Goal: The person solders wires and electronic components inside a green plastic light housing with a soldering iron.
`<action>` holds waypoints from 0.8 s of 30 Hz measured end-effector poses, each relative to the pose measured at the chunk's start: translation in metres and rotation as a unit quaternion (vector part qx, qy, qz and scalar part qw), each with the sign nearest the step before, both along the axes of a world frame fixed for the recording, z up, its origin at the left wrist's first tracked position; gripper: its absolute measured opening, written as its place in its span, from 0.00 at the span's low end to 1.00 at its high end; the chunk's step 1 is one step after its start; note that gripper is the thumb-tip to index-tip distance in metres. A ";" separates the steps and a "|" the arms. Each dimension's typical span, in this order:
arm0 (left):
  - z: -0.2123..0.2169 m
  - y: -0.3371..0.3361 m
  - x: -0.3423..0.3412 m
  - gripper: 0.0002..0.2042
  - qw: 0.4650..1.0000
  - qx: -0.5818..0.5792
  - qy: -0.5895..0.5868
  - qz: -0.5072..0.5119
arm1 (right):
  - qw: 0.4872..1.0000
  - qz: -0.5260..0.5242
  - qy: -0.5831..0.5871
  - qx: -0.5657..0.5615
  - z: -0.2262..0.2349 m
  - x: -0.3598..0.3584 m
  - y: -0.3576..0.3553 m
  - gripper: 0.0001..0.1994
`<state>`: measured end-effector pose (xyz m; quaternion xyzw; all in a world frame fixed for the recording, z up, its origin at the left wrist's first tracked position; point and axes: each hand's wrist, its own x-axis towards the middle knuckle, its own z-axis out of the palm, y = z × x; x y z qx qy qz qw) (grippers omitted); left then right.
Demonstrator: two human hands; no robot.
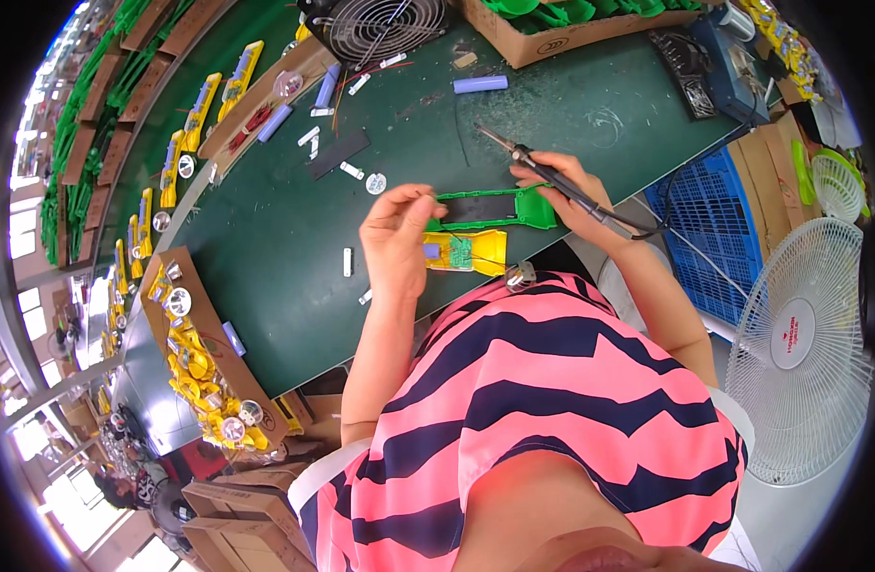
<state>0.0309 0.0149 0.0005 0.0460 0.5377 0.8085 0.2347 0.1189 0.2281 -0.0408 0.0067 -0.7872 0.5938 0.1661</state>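
Observation:
My left hand (pixel 397 234) is closed, fingertips pinched at the left end of a green plastic housing (pixel 536 207) with a black strip (pixel 480 208) inside it. A soldering iron (pixel 561 183) lies in my closed right hand (pixel 580 195), its metal tip pointing up and left over the table. The fingers of that hand also rest by the housing's right end. Just below, near the table edge, is a yellow housing (pixel 493 254) with a green circuit board (pixel 459 252) and a purple cell (pixel 432 251). A round reflector lamp (pixel 520 276) sits at its right end.
Purple cells (pixel 480 85), white connector pieces (pixel 352 172) and a black sheet (pixel 340 154) are scattered on the green table (pixel 285 229). A metal-grilled fan (pixel 385 29) and a carton of green parts (pixel 552 38) stand behind. Left is a carton of yellow parts (pixel 204 372); right, a white fan (pixel 798 353).

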 end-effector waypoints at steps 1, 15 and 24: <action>0.004 -0.003 -0.001 0.07 0.994 -0.095 0.039 0.029 | 0.999 0.029 -0.028 0.011 0.000 0.000 0.000 0.15; 0.007 -0.008 -0.039 0.02 0.642 -0.515 0.521 -0.226 | 0.932 -0.123 -0.077 -0.332 0.009 0.009 -0.048 0.07; 0.004 -0.005 -0.032 0.03 0.586 -0.573 0.533 -0.208 | 0.933 -0.101 -0.157 -0.307 0.009 -0.002 -0.046 0.07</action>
